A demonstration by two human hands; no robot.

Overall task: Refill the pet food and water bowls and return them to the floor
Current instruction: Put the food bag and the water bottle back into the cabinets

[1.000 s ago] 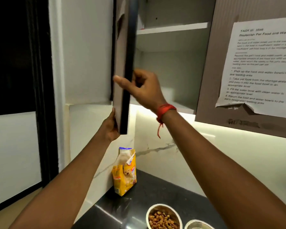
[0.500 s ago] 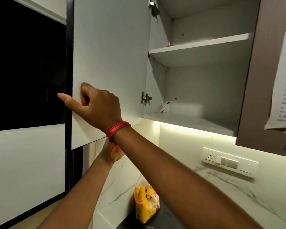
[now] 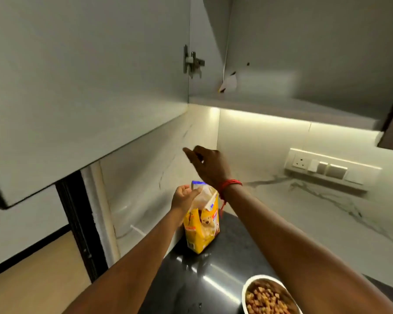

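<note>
A yellow pet food bag (image 3: 202,232) stands upright on the dark countertop (image 3: 191,279), in the corner against the marble wall. Its top is open and crumpled. My left hand (image 3: 184,197) is at the left side of the bag's top, palm up and fingers apart, touching the crumpled edge. Just above the bag hovers my right hand (image 3: 210,166), which wears a red thread on the wrist; its fingers are loosely curled and it holds nothing. A steel food bowl (image 3: 245,293) full of brown kibble sits at the bottom right, partly behind my right forearm. The water bowl is out of view.
The wall cabinet's door (image 3: 77,87) stands wide open, overhanging at the upper left. Its lower shelf (image 3: 281,107) holds only a scrap of paper (image 3: 228,83). A switch and socket panel (image 3: 327,168) is on the back wall. Left of the counter is a dark door frame (image 3: 77,223).
Both hands have left the cabinet door and dropped to the food bag. The door is now fully open. The view has tilted down, showing the counter and food bowl again.
</note>
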